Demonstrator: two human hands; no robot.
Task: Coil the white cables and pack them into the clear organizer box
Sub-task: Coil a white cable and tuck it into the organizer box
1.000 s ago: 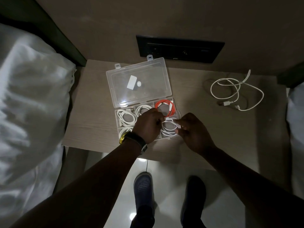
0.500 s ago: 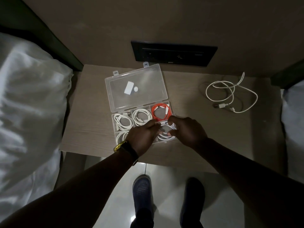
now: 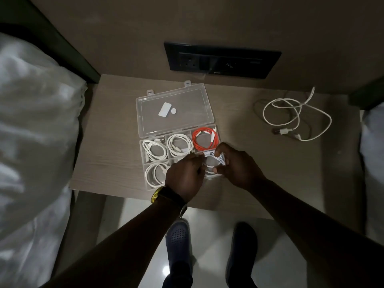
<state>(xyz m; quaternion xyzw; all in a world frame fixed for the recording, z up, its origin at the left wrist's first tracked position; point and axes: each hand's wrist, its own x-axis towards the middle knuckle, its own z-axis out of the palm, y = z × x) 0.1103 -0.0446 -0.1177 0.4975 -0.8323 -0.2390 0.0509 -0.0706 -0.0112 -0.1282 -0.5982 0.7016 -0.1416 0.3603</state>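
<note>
The clear organizer box [image 3: 145,161] lies open on the bedside table, its lid [image 3: 176,111] folded back. White coils fill the back-left [image 3: 154,149], back-middle [image 3: 178,145] and front-left [image 3: 154,172] compartments; an orange coil [image 3: 204,138] fills the back-right one. My left hand [image 3: 185,176] and my right hand [image 3: 234,165] both pinch a white coiled cable [image 3: 214,162] over the front-right compartment. A loose white cable [image 3: 295,115] lies uncoiled at the table's right.
The wooden table [image 3: 114,146] stands between two beds with white bedding [image 3: 35,132]. A black socket panel [image 3: 220,60] sits on the wall behind the box. My two shoes [image 3: 178,244] are on the glossy floor below the table's front edge.
Both hands have shifted slightly while keeping hold of the white coil, pressing it lower over the front-right compartment. The camera view has tilted a little.
</note>
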